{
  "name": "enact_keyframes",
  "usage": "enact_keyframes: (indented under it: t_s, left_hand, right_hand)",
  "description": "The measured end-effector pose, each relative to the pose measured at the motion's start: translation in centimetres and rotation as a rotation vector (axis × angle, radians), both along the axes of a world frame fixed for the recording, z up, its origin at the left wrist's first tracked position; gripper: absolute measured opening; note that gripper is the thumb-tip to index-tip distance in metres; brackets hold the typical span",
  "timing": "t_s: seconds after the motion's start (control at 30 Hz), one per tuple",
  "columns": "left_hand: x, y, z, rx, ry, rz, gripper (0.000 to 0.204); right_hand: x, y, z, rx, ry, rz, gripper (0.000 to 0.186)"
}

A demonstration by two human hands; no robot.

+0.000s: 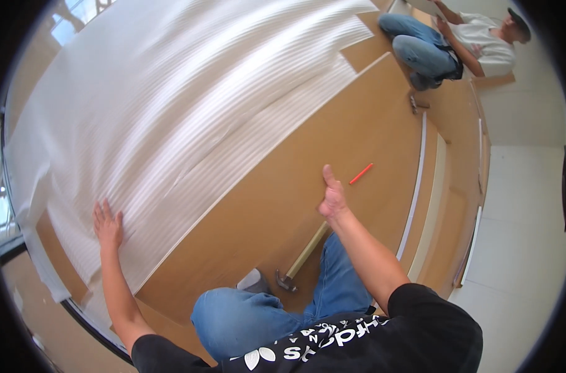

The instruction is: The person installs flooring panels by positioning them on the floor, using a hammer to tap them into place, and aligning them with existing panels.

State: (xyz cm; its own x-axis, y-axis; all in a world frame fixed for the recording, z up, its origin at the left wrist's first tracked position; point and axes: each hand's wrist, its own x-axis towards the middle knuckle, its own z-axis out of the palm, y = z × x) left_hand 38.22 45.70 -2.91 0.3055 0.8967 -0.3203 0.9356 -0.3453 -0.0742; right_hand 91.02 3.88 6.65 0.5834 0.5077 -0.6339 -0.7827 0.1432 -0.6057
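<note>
My left hand [108,225] lies open, fingers spread, on a white ribbed foam sheet [190,105] that spreads wrinkled across the left and far side. My right hand [333,198] is above the brown board [258,199] with its thumb stretched out; its other fingers are mostly hidden, and I see nothing held in it. A red pencil [360,174] rests on the board just right of that hand. Between my legs is a claw hammer [306,253] with a yellowish handle, its head toward me and its handle end just below my right hand.
Another person [482,46] squats at the far right, beside a second hammer [416,104]. Long pale strips [429,211] run along the right side, with pale floor tiles [513,236] beyond. A dark edge [87,323] runs along the lower left.
</note>
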Motion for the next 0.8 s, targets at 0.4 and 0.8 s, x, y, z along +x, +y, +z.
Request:
enact_keyframes:
  t_s: [0.4, 0.8]
  left_hand:
    - [-1.3, 5.5, 2.6, -0.257, -0.142, -0.121, 0.078]
    - [-4.9, 10.2, 0.0, -0.494, -0.235, -0.131, 0.040]
  right_hand:
    - [-0.6, 9.8, -4.7, 0.044, 0.092, 0.013, 0.051]
    - [-4.0, 14.0, -6.9, 0.018, 0.187, -0.028, 0.050]
